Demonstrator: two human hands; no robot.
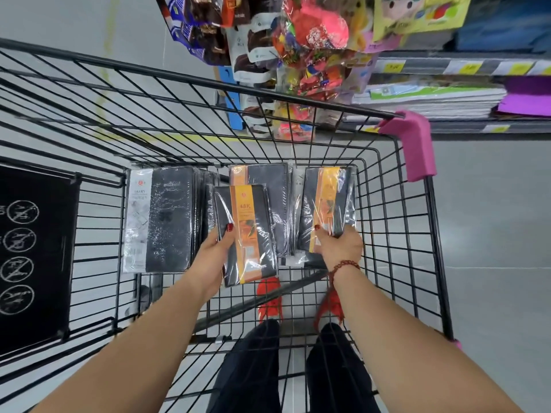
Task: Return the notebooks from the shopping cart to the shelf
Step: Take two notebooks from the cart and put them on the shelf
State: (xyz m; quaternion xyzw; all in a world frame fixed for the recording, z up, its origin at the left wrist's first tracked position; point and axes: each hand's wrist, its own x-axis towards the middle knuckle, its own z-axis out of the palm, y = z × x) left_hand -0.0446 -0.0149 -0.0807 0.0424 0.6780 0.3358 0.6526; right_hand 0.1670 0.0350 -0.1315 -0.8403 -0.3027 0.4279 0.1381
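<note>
Several black wrapped notebooks lie on the floor of a black wire shopping cart. My left hand grips a small black notebook with an orange band by its lower left edge, lifted slightly over the others. At the cart's right side my right hand holds the lower end of another orange-banded notebook. A larger black diary with a white band rests at the left. One more orange-banded notebook lies behind the one in my left hand. The shelf runs along the upper right.
Stacked paper pads and purple sheets sit on the shelf. Hanging snack and toy packets dangle just beyond the cart's far rim. A pink corner guard caps the cart's right corner. A black sign hangs at the left.
</note>
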